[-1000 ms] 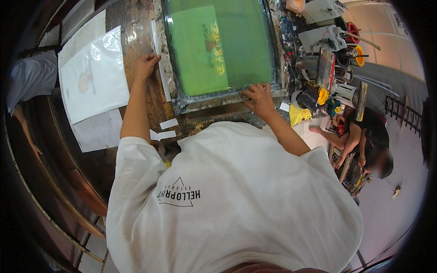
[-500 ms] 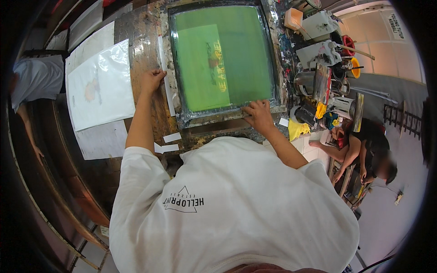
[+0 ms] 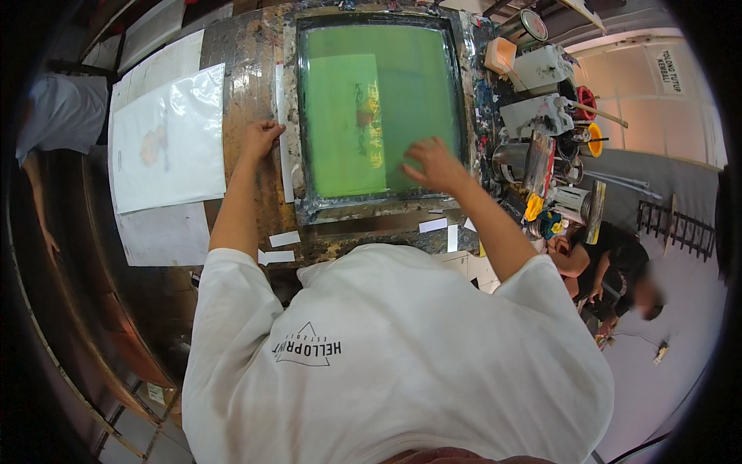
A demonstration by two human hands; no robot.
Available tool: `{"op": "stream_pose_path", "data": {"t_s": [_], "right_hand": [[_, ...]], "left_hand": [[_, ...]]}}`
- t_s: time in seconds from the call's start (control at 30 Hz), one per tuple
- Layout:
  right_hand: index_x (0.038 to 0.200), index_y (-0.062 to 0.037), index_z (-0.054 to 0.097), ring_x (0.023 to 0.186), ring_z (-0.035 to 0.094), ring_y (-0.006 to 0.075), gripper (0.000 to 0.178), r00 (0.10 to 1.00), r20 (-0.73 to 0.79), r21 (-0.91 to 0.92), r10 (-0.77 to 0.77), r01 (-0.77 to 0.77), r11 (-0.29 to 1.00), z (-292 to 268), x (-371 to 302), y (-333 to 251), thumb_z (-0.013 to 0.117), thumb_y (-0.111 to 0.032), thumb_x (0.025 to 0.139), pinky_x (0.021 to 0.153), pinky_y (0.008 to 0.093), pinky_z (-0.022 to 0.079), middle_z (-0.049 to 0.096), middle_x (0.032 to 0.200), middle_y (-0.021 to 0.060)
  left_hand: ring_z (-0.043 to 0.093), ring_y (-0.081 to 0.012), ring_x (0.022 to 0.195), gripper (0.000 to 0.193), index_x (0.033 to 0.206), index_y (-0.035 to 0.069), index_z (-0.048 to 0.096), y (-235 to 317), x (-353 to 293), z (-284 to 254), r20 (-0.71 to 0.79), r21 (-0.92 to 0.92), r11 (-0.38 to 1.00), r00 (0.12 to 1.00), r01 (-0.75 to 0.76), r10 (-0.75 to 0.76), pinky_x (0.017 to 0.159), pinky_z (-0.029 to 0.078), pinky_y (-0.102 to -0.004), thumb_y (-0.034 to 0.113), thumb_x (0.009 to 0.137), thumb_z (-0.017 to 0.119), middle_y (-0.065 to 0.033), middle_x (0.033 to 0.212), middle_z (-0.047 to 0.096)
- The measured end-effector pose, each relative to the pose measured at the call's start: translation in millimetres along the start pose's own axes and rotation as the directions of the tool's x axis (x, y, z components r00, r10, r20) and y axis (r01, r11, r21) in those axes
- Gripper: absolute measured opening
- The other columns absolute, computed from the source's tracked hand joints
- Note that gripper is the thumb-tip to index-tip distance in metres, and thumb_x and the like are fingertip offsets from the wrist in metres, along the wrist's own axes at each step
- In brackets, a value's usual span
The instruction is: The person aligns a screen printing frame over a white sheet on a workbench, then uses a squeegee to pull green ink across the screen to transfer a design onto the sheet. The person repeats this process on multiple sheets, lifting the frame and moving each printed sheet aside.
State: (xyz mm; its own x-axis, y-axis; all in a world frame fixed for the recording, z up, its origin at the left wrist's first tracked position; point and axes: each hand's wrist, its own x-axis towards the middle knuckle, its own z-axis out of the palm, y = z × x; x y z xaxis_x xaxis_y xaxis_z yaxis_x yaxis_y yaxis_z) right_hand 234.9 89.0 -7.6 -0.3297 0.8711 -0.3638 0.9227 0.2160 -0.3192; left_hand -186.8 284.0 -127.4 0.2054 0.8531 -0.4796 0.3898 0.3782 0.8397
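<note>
A screen-printing frame (image 3: 303, 210) with green mesh lies on the stained bench before me; yellow lettering and a dark mark show on its lighter green panel. Along its left side runs a long white strip (image 3: 285, 166). My left hand (image 3: 261, 139) is closed in a pinch at that strip's edge, and what lies between the fingertips cannot be made out. Over the lower right of the mesh is my right hand (image 3: 434, 164), fingers apart, slightly blurred and holding nothing. Whether it touches the mesh is unclear.
Left of the frame lies a glossy clear-covered sheet (image 3: 171, 139) on paler boards. Small white slips (image 3: 284, 239) lie along the near edge. Paint cans, white jugs (image 3: 536, 114) and tools crowd the right side. A seated person (image 3: 618, 267) is beyond; another person (image 3: 66, 116) stands left.
My right hand has lifted from the frame's near edge and moved inward over the mesh. White slips on the near right now show. My left hand stays by the strip.
</note>
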Motion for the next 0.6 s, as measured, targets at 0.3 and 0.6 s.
{"op": "stream_pose_path", "data": {"t_s": [0.3,0.6], "right_hand": [[0.168,-0.0061,0.024,0.163,0.02,0.0274,0.098,0.868,0.106,-0.475,-0.486,0.473,0.742,-64.5,164.0,81.9,0.047,-0.072,0.1,0.134,0.0562,0.008,0.023,0.176,0.0118],[0.171,-0.0075,0.014,0.165,0.014,0.0279,0.115,0.635,0.306,-0.379,-0.709,0.765,0.521,-80.0,242.3,132.6,0.043,-0.086,0.092,0.133,0.0604,-0.005,0.017,0.178,0.0112]], "left_hand": [[0.064,-0.0079,0.069,0.025,0.1,0.0,0.078,-2.7,0.4,1.1,-0.011,0.143,0.989,0.999,-0.049,0.051,0.064,0.054,-0.0256,0.023,0.094,0.083,-0.0009,0.083,0.073],[0.063,-0.007,0.07,0.025,0.1,0.001,0.077,-4.3,-13.2,7.0,-0.089,-0.008,1.0,0.996,0.026,-0.026,0.065,0.053,-0.0254,0.024,0.094,0.084,-0.0002,0.083,0.072]]}}
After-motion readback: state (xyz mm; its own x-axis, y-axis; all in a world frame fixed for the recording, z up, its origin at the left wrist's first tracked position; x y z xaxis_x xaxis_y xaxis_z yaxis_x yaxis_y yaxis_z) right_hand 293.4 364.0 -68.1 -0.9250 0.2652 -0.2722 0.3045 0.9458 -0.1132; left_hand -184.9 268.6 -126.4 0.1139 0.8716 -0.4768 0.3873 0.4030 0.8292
